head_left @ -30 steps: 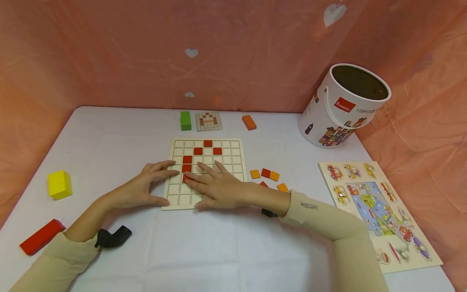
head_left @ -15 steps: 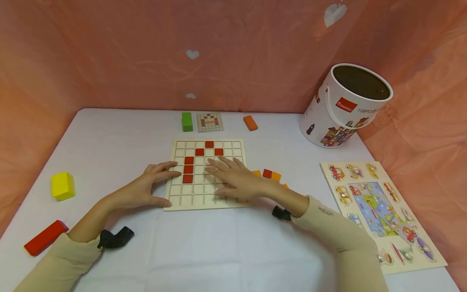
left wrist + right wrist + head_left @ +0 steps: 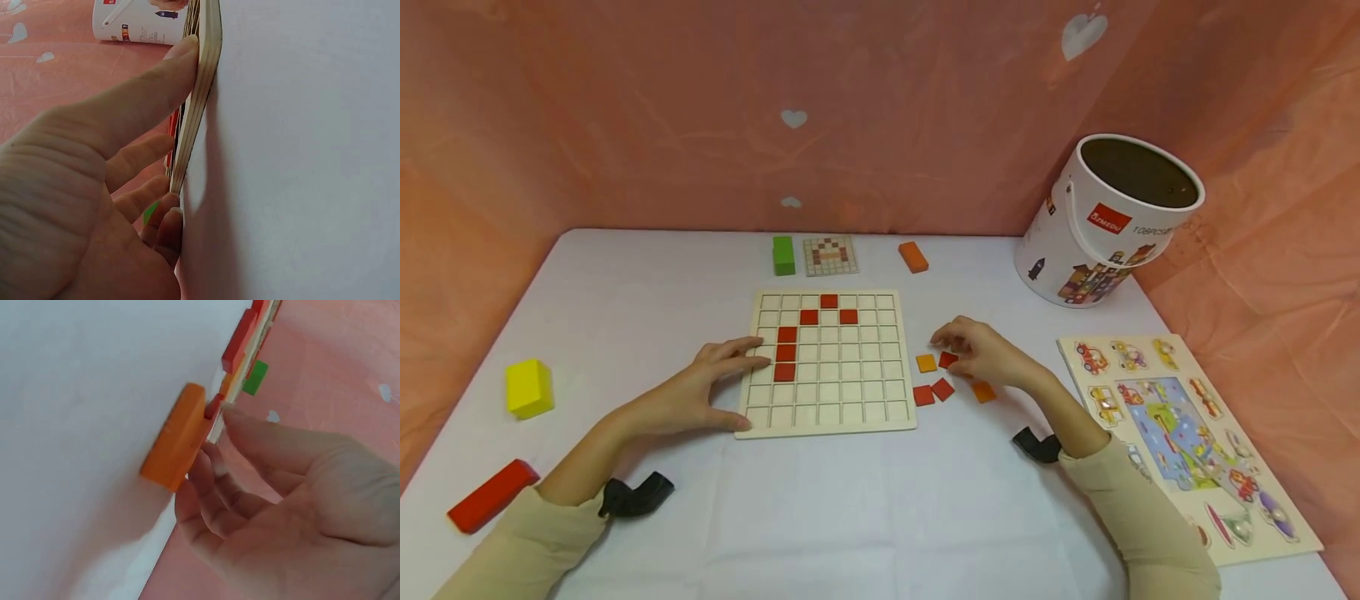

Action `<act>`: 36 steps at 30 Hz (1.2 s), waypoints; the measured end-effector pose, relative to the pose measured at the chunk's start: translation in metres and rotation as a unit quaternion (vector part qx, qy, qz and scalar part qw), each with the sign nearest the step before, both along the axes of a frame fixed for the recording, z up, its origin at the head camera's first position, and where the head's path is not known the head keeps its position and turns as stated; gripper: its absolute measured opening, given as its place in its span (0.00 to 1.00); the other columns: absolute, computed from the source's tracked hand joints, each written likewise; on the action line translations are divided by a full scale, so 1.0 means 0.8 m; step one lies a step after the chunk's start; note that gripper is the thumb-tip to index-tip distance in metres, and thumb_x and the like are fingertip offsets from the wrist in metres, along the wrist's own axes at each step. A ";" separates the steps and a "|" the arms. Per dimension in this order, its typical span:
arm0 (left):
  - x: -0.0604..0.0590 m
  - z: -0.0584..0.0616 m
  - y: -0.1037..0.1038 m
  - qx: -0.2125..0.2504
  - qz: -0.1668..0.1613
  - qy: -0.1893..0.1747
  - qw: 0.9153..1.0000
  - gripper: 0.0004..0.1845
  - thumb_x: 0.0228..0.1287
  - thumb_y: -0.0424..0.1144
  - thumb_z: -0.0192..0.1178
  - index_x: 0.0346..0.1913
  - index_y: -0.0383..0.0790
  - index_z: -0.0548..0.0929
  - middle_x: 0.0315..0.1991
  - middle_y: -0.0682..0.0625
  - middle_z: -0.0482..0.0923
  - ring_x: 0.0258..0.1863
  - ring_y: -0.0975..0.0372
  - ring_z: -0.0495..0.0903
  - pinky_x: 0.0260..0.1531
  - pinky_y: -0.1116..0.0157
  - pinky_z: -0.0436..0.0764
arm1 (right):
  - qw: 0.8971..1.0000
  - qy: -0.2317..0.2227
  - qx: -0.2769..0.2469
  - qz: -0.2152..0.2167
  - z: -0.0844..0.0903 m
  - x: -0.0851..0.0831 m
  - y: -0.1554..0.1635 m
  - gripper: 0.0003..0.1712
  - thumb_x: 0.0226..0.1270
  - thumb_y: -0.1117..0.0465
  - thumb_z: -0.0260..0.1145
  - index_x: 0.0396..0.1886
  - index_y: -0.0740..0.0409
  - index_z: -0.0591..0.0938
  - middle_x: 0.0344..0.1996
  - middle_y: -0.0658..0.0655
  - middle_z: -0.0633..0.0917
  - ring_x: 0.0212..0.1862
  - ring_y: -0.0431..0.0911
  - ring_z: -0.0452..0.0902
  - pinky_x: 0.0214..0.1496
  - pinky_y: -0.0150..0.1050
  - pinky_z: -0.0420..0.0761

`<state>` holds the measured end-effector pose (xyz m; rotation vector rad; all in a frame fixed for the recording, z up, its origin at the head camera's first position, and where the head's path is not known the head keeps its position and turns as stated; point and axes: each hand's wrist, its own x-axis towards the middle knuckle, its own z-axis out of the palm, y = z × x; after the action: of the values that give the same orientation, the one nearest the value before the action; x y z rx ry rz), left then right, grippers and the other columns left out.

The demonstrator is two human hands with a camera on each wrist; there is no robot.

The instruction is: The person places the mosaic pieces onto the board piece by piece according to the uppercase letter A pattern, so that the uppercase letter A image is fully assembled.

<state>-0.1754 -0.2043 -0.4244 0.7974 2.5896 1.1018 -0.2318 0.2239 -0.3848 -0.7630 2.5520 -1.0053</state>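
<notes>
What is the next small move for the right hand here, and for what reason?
Probably to pinch the red tile under its fingertips and lift it. The right hand hangs over the loose tiles beside the grid board, fingers curled down onto that tile, not clearly gripping it yet. The left hand rests on the board's left edge, and many cells are unfilled.

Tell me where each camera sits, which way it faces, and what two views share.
Head: looks forward and down at the wooden grid board; shows both hands and sleeves.
Left wrist: looks along the left hand, thumb on the board's edge.
Right wrist: looks along the right hand toward a square orange tile.
Shared: the green block.
</notes>
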 end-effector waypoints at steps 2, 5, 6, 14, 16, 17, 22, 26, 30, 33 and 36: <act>0.000 -0.001 -0.001 -0.001 0.000 0.005 1.000 0.44 0.48 0.48 0.79 0.69 0.38 0.73 0.76 0.41 0.54 0.70 0.44 0.52 0.61 0.36 0.58 | 1.000 -0.004 0.009 -0.001 -0.002 0.000 0.000 0.20 0.59 0.79 0.67 0.53 0.69 0.80 0.43 0.61 0.80 0.47 0.54 0.74 0.52 0.48 0.77; 0.000 -0.001 0.000 -0.002 0.000 0.009 1.000 0.44 0.48 0.48 0.79 0.69 0.38 0.74 0.76 0.41 0.54 0.70 0.44 0.52 0.61 0.37 0.59 | 1.000 -0.005 0.020 0.000 -0.003 0.001 -0.001 0.20 0.58 0.81 0.66 0.52 0.69 0.80 0.42 0.59 0.80 0.46 0.53 0.74 0.53 0.47 0.78; 0.000 -0.002 0.000 -0.001 0.000 0.010 1.000 0.44 0.48 0.48 0.79 0.69 0.38 0.74 0.76 0.41 0.54 0.70 0.44 0.52 0.61 0.37 0.59 | 1.000 -0.004 0.023 0.000 -0.003 0.001 -0.001 0.20 0.58 0.81 0.66 0.51 0.69 0.80 0.42 0.59 0.80 0.46 0.53 0.74 0.52 0.47 0.78; 0.001 0.002 0.001 0.005 -0.004 -0.001 1.000 0.44 0.49 0.48 0.78 0.69 0.37 0.73 0.76 0.41 0.54 0.70 0.43 0.51 0.61 0.37 0.59 | 0.999 0.014 0.034 0.005 0.001 -0.003 0.001 0.15 0.57 0.79 0.70 0.43 0.66 0.81 0.36 0.58 0.80 0.40 0.52 0.72 0.43 0.43 0.77; 0.001 0.003 0.001 0.006 -0.004 -0.001 1.000 0.44 0.49 0.48 0.78 0.68 0.37 0.74 0.76 0.40 0.54 0.70 0.43 0.51 0.60 0.37 0.59 | 0.999 0.007 0.031 0.010 0.003 -0.009 0.001 0.12 0.58 0.79 0.70 0.41 0.66 0.82 0.34 0.58 0.80 0.38 0.51 0.73 0.40 0.41 0.76; 0.001 0.003 0.001 0.005 -0.003 -0.001 1.000 0.44 0.49 0.48 0.78 0.69 0.37 0.73 0.76 0.41 0.53 0.70 0.44 0.51 0.61 0.37 0.59 | 0.999 0.004 0.029 0.013 0.005 -0.014 -0.001 0.11 0.59 0.78 0.70 0.41 0.66 0.82 0.34 0.58 0.81 0.37 0.51 0.73 0.40 0.40 0.77; 0.000 0.001 -0.002 0.001 -0.001 0.000 1.000 0.44 0.49 0.49 0.78 0.69 0.38 0.73 0.76 0.41 0.53 0.71 0.43 0.50 0.61 0.36 0.58 | 1.000 -0.001 -0.006 0.020 0.013 -0.046 -0.024 0.09 0.60 0.77 0.68 0.42 0.69 0.84 0.36 0.59 0.84 0.37 0.50 0.74 0.40 0.36 0.75; 0.000 -0.002 -0.005 0.000 0.004 -0.005 1.000 0.45 0.48 0.49 0.79 0.69 0.38 0.73 0.76 0.41 0.53 0.71 0.44 0.50 0.62 0.37 0.57 | 0.998 -0.033 -0.048 0.032 0.018 -0.072 -0.059 0.09 0.62 0.76 0.67 0.43 0.71 0.84 0.35 0.60 0.84 0.36 0.50 0.76 0.37 0.34 0.77; -0.001 -0.004 -0.005 0.000 0.002 -0.005 1.000 0.44 0.48 0.50 0.78 0.69 0.38 0.74 0.76 0.41 0.53 0.71 0.44 0.50 0.61 0.37 0.57 | 0.994 -0.067 -0.057 0.060 0.017 -0.088 -0.091 0.08 0.64 0.76 0.65 0.43 0.71 0.83 0.32 0.59 0.82 0.37 0.48 0.76 0.38 0.34 0.78; -0.003 -0.004 -0.004 -0.001 -0.003 -0.001 1.000 0.44 0.49 0.50 0.78 0.69 0.38 0.73 0.76 0.42 0.53 0.71 0.44 0.51 0.61 0.37 0.58 | 0.993 -0.067 -0.050 0.080 0.011 -0.094 -0.107 0.07 0.63 0.77 0.65 0.41 0.71 0.83 0.31 0.58 0.81 0.37 0.47 0.74 0.40 0.34 0.76; -0.003 -0.004 -0.004 -0.002 -0.003 -0.001 1.000 0.44 0.49 0.49 0.79 0.69 0.38 0.73 0.76 0.42 0.53 0.71 0.44 0.51 0.61 0.36 0.58 | 0.994 -0.063 -0.033 0.087 0.008 -0.096 -0.118 0.07 0.62 0.77 0.65 0.40 0.70 0.84 0.31 0.59 0.81 0.37 0.46 0.72 0.41 0.34 0.74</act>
<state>-0.1775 -0.2072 -0.4275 0.8018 2.5852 1.0952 -0.3086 0.1296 -0.3786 -0.8938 2.3106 -1.0502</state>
